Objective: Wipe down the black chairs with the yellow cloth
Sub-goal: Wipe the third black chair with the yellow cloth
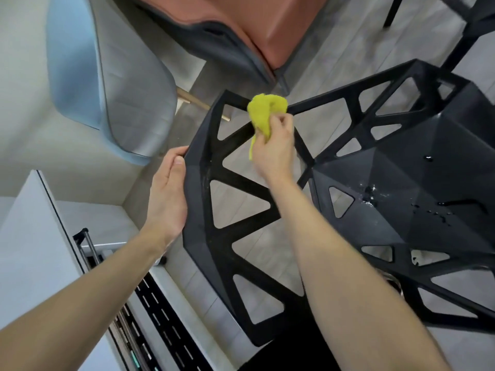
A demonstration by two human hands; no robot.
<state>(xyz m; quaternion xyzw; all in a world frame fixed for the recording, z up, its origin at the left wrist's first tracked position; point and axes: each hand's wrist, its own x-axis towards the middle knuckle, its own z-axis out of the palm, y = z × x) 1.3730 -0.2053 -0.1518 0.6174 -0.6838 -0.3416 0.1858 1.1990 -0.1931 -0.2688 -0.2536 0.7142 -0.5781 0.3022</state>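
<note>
Two hands are seen on one black chair (pixel 235 180), viewed from right above. The left hand (pixel 167 194) is wrapped round the outer edge of the chair's cut-out backrest, thumb laid along the front and fingers curled over the rim, so that's a proper grip. The right hand (pixel 273 151) is closed on the yellow cloth (pixel 265 113), which is bunched up and pinched between thumb and fingers. The cloth is pressed onto the frame just beyond the knuckles, right where a couple of the triangle struts meet near the top rail, and one loose corner is left hanging down beside the thumb.

To the right of the right forearm the chair's seat is found, with a scatter of water droplets (pixel 375 196) on it. Past the left hand a blue chair (pixel 80 62) is parked, and beyond the cloth an orange-brown chair (pixel 281 28) can be made out. A second black chair (pixel 471 28) is only partly caught, far off past the right hand. Under the left forearm a black slotted rack (pixel 166 322) is visible.
</note>
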